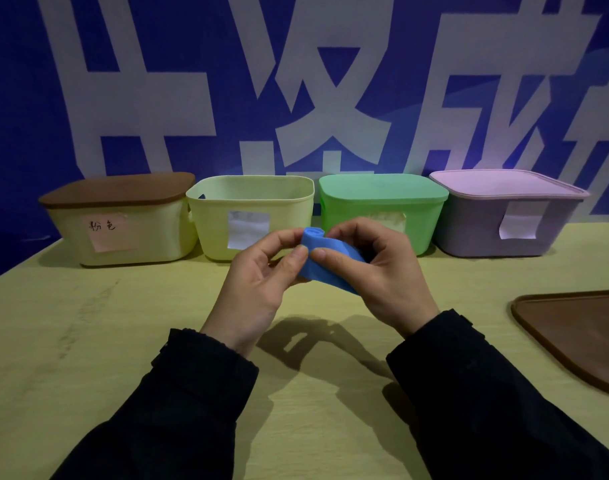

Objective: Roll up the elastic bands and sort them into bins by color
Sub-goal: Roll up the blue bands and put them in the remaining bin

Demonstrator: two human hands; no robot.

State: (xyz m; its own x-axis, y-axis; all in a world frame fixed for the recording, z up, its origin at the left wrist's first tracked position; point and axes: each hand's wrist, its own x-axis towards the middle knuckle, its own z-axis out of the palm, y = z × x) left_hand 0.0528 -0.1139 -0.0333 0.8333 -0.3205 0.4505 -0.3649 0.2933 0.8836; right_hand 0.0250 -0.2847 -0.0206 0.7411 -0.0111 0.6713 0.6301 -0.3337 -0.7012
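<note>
Head view, two hands (325, 271) pinching one blue band (330, 261), four bins (251, 220)

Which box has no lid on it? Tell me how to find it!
Look at the row of four boxes along the blue wall. Count from the left: it is the second one, the pale yellow box, beside the green box. The other three wear lids; this one is open on top.

Four bins (251, 216) ranged along far table edge, only second-from-left bin unlidded, brown lid (576, 334) laid at right, bare tabletop (88, 341) left.
</note>
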